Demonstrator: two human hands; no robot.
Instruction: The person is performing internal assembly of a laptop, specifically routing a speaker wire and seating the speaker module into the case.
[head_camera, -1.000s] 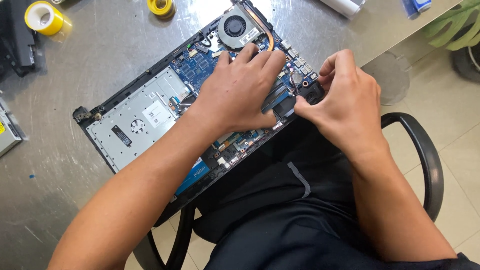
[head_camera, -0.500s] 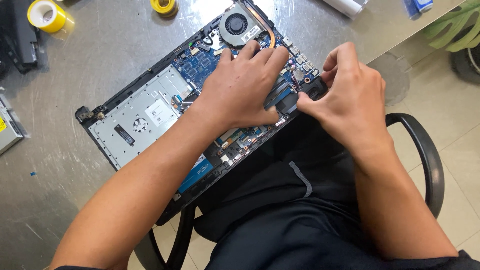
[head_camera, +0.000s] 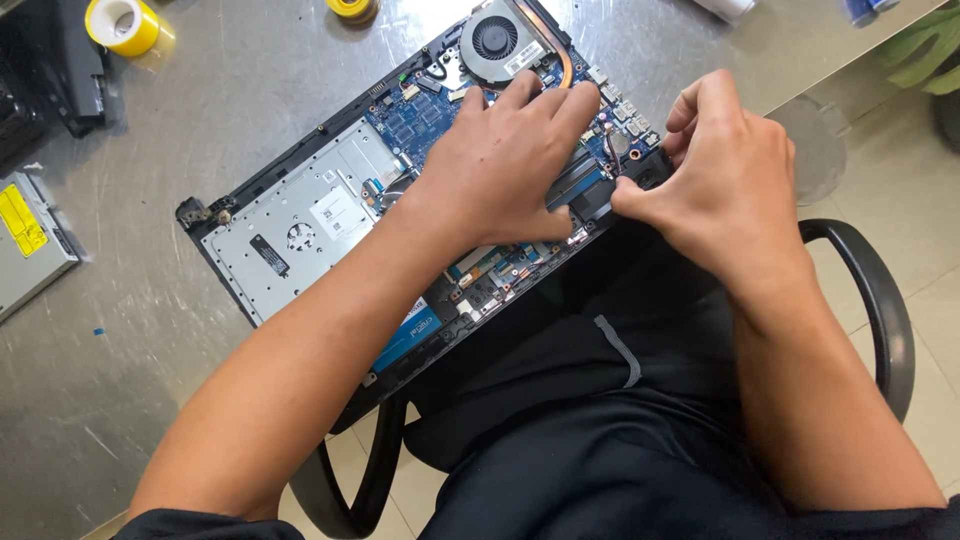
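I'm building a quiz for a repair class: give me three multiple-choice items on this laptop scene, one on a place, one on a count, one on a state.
1. Where does the left hand rest?
A. on the opened laptop's circuit board
B. on the optical drive
C. on the chair arm

2. How many yellow tape rolls are on the table?
A. none
B. two
C. five

3. What state is the laptop in?
A. lid shut
B. bottom cover off, cooling fan exposed
C. screen lit

Answers: 1 A, the palm lies flat on the blue board; 2 B, one roll at top left, another at the top edge; 3 B, board and fan are bare.
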